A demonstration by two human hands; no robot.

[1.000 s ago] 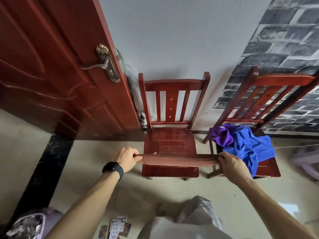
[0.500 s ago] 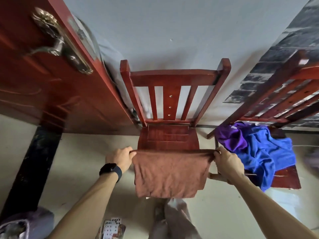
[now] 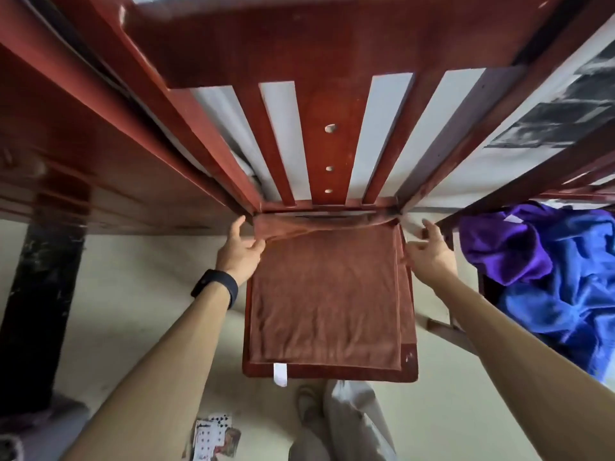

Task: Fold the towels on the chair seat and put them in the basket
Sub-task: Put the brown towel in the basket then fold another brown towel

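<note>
A brown towel (image 3: pixel 326 294) lies folded flat on the red wooden chair seat (image 3: pixel 411 367), its white label hanging over the front edge. My left hand (image 3: pixel 239 252) pinches the towel's far left corner, lifting a small fold near the chair back. At the towel's far right edge my right hand (image 3: pixel 431 257) has its fingers apart, with only the thumb touching the cloth. A blue towel (image 3: pixel 549 294) and a purple towel (image 3: pixel 502 251) lie crumpled on a second chair to the right.
The chair back's slats (image 3: pixel 329 144) rise close in front of me. A red door (image 3: pixel 66 161) stands at the left. Playing cards (image 3: pixel 213 437) lie on the floor by my feet. A blurred purplish container (image 3: pixel 20 440) sits at the lower left corner.
The brown towel hung from both hands in front of the chair; now it lies spread on the seat. My head has come much closer and both hands have moved to the far corners.
</note>
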